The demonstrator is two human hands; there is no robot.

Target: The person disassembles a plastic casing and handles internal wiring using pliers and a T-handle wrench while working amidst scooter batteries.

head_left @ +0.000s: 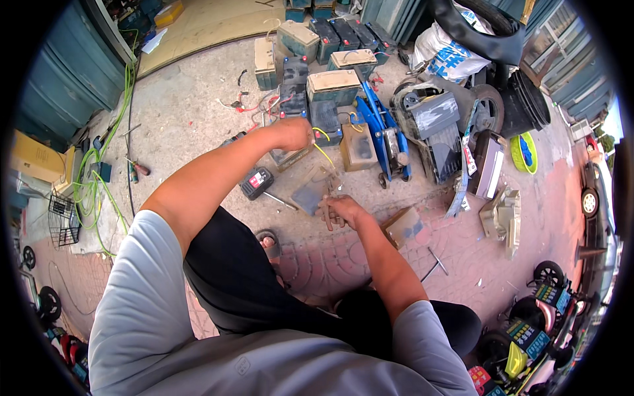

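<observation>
Crouching over the paving, the left hand [294, 134] closes on a yellow wire [323, 154] by the batteries [330, 86], while the right hand [340, 210], fingers curled loosely and holding nothing discernible, should steady the grey plate [310, 193] just ahead.

Left hand [294, 134] at batteries [310, 99], right hand [342, 211] perhaps gripping a tool

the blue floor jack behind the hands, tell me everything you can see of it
The blue floor jack lies flat on the concrete, its long axis running away from the person. It looks like painted metal, with two blue side plates, a grey mechanism between them and small wheels at the near end. Grey battery cases stand to its left and a small brown box sits against that side. Neither the left hand nor the right hand touches it.
</observation>
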